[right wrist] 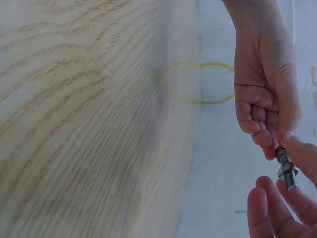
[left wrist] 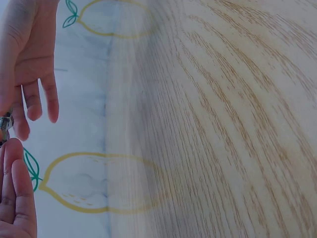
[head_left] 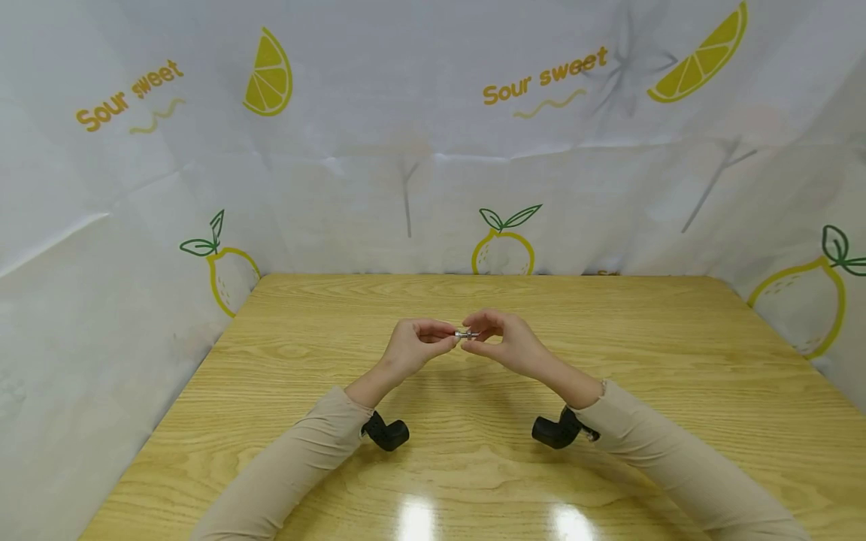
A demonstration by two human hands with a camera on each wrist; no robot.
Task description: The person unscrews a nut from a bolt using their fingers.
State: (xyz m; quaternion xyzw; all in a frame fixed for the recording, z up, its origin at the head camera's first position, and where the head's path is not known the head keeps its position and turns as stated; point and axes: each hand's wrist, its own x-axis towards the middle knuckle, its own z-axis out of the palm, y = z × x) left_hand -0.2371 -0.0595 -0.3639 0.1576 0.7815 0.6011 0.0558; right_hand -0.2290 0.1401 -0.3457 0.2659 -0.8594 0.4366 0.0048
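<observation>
A small metal bolt with a nut on its shaft is held level above the table. My left hand pinches one end of it between thumb and fingertips. Around the nut end, my right hand has its thumb and fingers spread, with a gap visible in the head view. Seen from the right wrist, the threaded end points toward the right fingertips. In the left wrist view, the bolt is partly cut off at the frame's edge.
Both hands are over a wood-grain table. Behind it hangs a white cloth printed with lemons and lettering. A black device is on the left wrist and another on the right wrist, below the beige sleeves.
</observation>
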